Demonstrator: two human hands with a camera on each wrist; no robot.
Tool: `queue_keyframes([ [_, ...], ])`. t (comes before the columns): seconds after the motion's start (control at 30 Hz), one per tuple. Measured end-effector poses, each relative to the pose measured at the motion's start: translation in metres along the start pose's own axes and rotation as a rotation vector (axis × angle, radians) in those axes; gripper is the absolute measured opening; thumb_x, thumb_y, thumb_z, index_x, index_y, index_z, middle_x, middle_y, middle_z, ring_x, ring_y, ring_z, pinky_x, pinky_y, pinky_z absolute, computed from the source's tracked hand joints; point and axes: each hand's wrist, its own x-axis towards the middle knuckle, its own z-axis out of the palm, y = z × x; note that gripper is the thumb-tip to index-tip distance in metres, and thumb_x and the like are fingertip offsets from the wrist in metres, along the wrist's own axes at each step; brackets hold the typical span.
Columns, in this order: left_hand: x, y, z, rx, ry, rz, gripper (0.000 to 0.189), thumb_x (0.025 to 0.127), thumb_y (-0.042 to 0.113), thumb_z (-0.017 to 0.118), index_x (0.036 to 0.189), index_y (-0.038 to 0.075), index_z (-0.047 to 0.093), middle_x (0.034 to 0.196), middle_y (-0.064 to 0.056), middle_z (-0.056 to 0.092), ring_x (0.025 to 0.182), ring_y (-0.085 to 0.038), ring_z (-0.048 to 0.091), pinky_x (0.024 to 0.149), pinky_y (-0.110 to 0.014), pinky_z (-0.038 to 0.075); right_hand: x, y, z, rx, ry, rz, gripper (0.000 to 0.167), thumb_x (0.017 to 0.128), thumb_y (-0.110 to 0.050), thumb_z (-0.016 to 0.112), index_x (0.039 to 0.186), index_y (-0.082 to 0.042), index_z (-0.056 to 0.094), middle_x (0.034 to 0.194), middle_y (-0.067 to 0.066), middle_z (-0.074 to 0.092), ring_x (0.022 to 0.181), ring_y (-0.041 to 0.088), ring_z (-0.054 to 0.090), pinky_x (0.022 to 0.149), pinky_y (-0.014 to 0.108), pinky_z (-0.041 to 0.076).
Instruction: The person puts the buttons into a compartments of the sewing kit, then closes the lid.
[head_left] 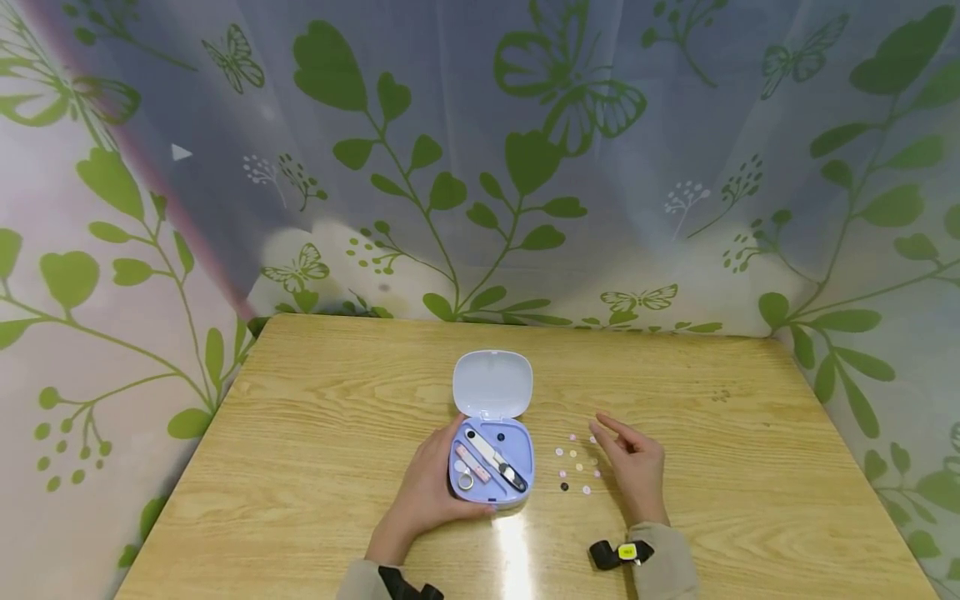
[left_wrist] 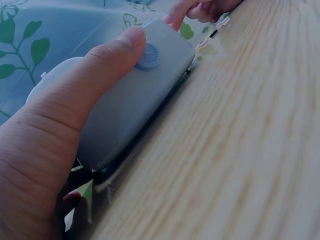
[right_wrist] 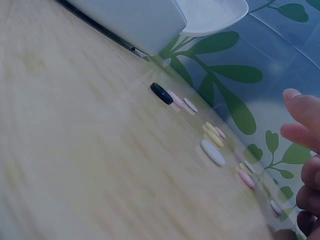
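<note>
The left hand [head_left: 426, 483] gripped the box [head_left: 519, 450]. Buttons [head_left: 573, 453] lay beside the right hand [head_left: 637, 463], half-open and seemingly empty; a low sweep might have scattered them.

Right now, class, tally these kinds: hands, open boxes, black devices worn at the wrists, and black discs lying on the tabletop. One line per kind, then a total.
Hands: 2, the left hand and the right hand
Open box: 1
Black wrist devices: 2
Black disc on the tabletop: 1
Total: 6
</note>
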Motion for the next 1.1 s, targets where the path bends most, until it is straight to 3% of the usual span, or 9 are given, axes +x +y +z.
queue_keyframes([
  [0.67,0.000,0.000,0.001,-0.005,-0.004,0.007,0.135,0.052,0.071,0.086,0.159,0.023,0.020,0.149,-0.003,0.045,0.136,-0.025,0.041,0.114,-0.053,0.027,-0.001,0.001,0.002,0.002,-0.027,-0.019,0.019,0.079,-0.008,0.084,0.097,-0.005,0.080,0.052,-0.004,0.033,0.047,0.003,0.028,0.043,0.025,0.025],
  [0.97,0.000,-0.001,0.001,0.006,-0.001,0.014,0.135,0.053,0.070,0.086,0.159,0.022,0.020,0.148,-0.003,0.046,0.135,-0.025,0.041,0.114,-0.053,0.029,-0.008,-0.036,0.002,-0.057,-0.045,0.007,0.016,0.082,0.000,0.079,0.096,0.007,0.076,0.052,-0.002,0.033,0.048,0.002,0.029,0.044,0.024,0.027],
  [1.1,0.001,0.000,0.001,0.003,-0.003,0.010,0.135,0.052,0.068,0.087,0.159,0.022,0.019,0.149,-0.003,0.045,0.136,-0.025,0.041,0.114,-0.052,0.028,-0.004,-0.020,0.002,-0.054,-0.035,0.036,0.013,0.082,-0.005,0.080,0.094,0.000,0.078,0.053,-0.002,0.036,0.048,0.003,0.030,0.044,0.023,0.027],
])
